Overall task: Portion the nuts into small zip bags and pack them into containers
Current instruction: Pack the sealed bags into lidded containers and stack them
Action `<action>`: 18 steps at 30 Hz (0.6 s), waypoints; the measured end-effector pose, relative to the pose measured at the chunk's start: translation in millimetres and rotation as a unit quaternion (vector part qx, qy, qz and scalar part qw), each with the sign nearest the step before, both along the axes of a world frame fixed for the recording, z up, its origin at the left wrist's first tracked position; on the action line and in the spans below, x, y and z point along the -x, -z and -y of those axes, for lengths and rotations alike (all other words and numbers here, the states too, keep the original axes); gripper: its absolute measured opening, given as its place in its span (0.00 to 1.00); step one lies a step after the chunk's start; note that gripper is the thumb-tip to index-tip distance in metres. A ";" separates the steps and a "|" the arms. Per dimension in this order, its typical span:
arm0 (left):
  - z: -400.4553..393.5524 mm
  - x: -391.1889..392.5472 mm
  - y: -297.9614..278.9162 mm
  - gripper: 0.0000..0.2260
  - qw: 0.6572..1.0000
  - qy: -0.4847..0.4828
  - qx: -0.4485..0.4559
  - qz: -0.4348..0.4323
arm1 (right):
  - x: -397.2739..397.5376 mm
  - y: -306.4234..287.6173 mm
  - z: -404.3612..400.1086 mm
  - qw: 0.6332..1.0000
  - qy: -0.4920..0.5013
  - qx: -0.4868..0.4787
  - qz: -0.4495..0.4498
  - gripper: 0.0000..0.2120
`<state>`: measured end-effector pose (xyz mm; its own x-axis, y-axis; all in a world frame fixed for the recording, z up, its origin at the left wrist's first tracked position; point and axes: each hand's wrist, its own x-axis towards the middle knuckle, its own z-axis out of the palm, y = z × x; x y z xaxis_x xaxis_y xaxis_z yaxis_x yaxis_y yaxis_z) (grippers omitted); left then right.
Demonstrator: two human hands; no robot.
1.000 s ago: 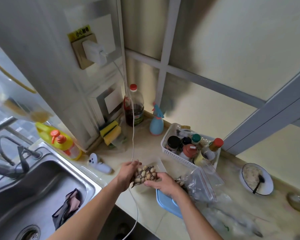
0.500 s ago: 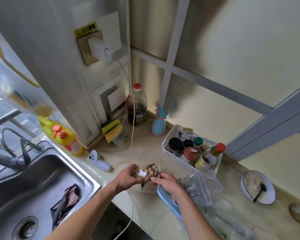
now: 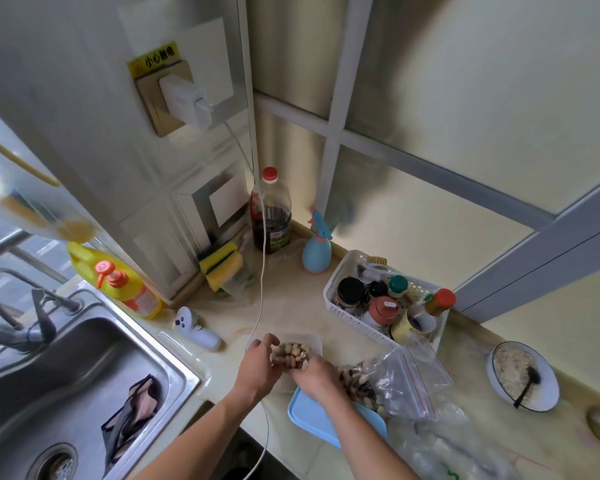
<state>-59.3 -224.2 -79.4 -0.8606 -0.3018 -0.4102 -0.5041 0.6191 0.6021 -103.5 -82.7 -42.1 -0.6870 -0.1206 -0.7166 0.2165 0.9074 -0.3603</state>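
- Counter (image 3: 291, 306) space by the sink (image 3: 84, 358) is used as the packing spot, so bags and trays are kept within easy reach.
- Basket (image 3: 329, 299) of jars is set back toward the wall, probably to leave the front edge free for the work.
- Blue tray (image 3: 312, 417) is laid at the counter's front edge, partly under the right forearm, likely as a container or lid waiting to be filled.
- Big zip bag (image 3: 406, 379) of nuts is left lying open-ended just right of the hands, as the supply.
- Clear tray (image 3: 314, 342) is seen beneath and behind the small bag, seemingly the container meant to receive it.
- Left hand (image 3: 258, 367) and right hand (image 3: 314, 374) are brought close together, each with fingers curled on one side of the small bag; sealing or pressing it down is judged to be the step in hand.
- Small bag (image 3: 290, 355), filled with nuts, is held between the two hands, over the clear tray.
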 end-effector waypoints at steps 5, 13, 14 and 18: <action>-2.7 -1.7 15.0 0.14 0.990 0.099 0.096 0.011 | 3.8 -5.4 3.6 0.996 0.038 -0.034 -0.070 0.18; 5.8 15.4 -17.7 0.11 0.993 -0.045 -0.086 -0.059 | 35.6 -38.0 34.0 0.968 0.156 0.001 -0.196 0.25; 9.0 16.5 -23.5 0.13 0.984 -0.106 -0.134 -0.052 | 38.0 -40.3 39.1 0.960 0.148 0.010 -0.238 0.25; 24.3 13.9 -41.0 0.21 0.957 -0.218 -0.192 -0.027 | 35.1 -49.1 57.4 0.851 0.060 0.062 -0.518 0.20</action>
